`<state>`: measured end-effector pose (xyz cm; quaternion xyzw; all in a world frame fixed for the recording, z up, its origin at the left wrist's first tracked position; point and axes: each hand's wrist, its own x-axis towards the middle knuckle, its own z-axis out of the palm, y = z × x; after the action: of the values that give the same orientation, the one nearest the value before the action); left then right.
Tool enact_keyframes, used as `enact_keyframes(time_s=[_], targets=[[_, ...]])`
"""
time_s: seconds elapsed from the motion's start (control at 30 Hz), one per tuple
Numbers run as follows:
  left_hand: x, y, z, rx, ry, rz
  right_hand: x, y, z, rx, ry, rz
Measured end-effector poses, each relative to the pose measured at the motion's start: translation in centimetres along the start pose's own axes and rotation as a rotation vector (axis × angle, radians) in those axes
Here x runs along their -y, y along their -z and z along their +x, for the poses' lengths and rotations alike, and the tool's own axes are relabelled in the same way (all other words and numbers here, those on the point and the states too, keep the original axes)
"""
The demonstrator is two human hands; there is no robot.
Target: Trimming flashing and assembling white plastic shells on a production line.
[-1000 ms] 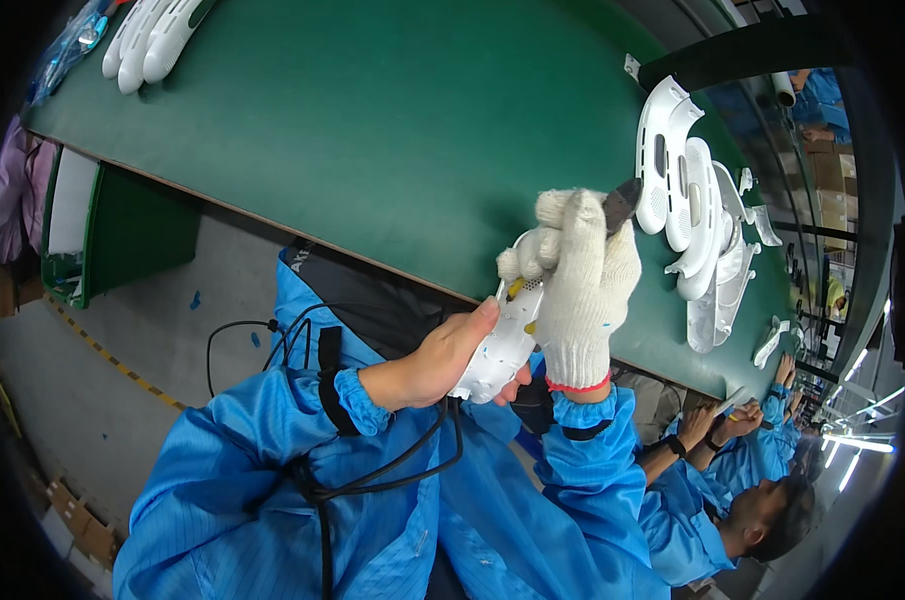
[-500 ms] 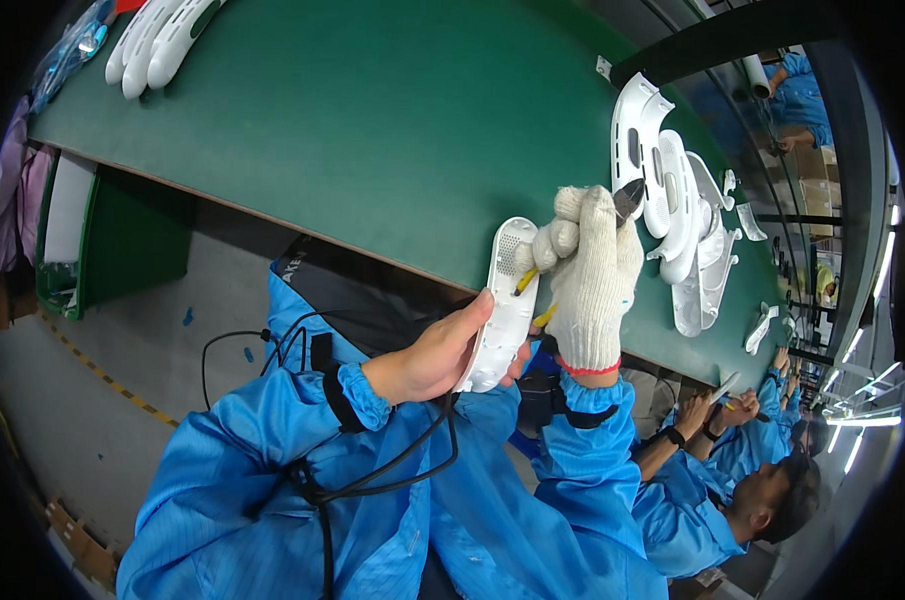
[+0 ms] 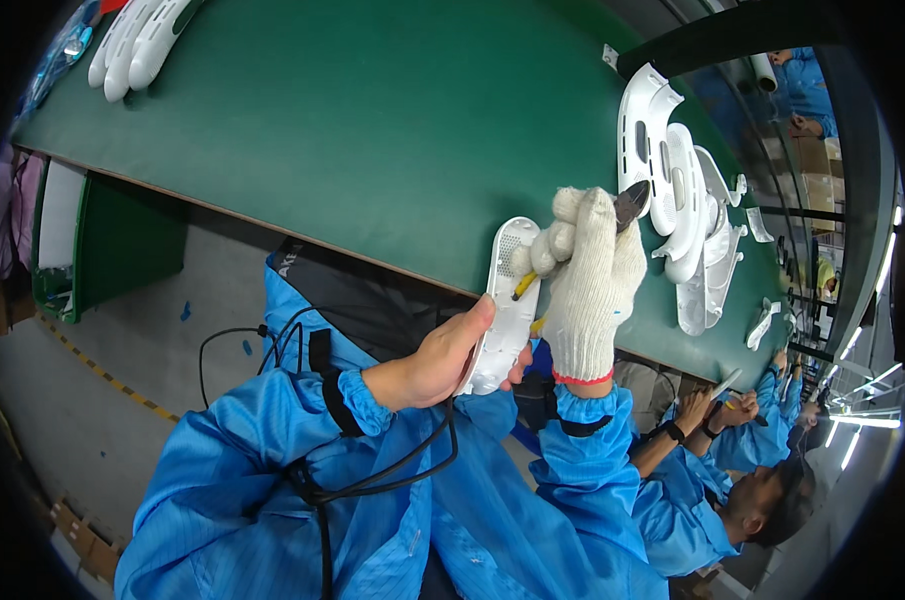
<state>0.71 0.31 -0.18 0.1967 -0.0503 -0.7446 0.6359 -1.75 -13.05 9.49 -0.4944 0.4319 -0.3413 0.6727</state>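
My bare left hand [image 3: 434,358] grips a long white plastic shell [image 3: 502,335] by its lower part, thumb on the near edge and fingertips showing at the far side. The shell is tilted, its hollow inner face and perforated upper end in sight. A white knitted glove with a red cuff covers my right hand [image 3: 592,285], which is closed around pliers [image 3: 632,203] with yellow handles. Their dark jaws stick out above the fist, pointing away from the shell. One yellow handle end shows over the shell, and the gloved fingers are at its upper edge; contact is unclear.
White plastic shells [image 3: 677,190] lie piled on the green table [image 3: 372,130] at right, with small white pieces beyond. More white shells [image 3: 137,45] sit at the far left. A green bin [image 3: 122,240] stands below the table edge. A co-worker [image 3: 712,500] sits at right.
My hands keep their grips on the shell and the pliers. The gloved right hand has shifted very slightly, and the view has turned a little.
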Motion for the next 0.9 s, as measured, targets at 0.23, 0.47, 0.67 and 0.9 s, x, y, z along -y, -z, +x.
enact_keyframes(time_s=[0.23, 0.47, 0.67, 0.9], targets=[[0.1, -0.2, 0.2, -0.006, -0.005, 0.069, -0.2, 0.1, 0.3, -0.048, 0.069, -0.112], [0.1, 0.3, 0.4, 0.044, -0.052, 0.077, 0.7, 0.6, -0.6, 0.066, 0.096, -0.035], [-0.7, 0.0, 0.3, 0.005, -0.015, 0.094, 0.0, -0.6, -0.2, 0.070, 0.005, 0.000], [-0.8, 0.0, 0.2, 0.005, -0.002, 0.019, -0.7, -0.4, -0.6, 0.073, 0.045, -0.011]])
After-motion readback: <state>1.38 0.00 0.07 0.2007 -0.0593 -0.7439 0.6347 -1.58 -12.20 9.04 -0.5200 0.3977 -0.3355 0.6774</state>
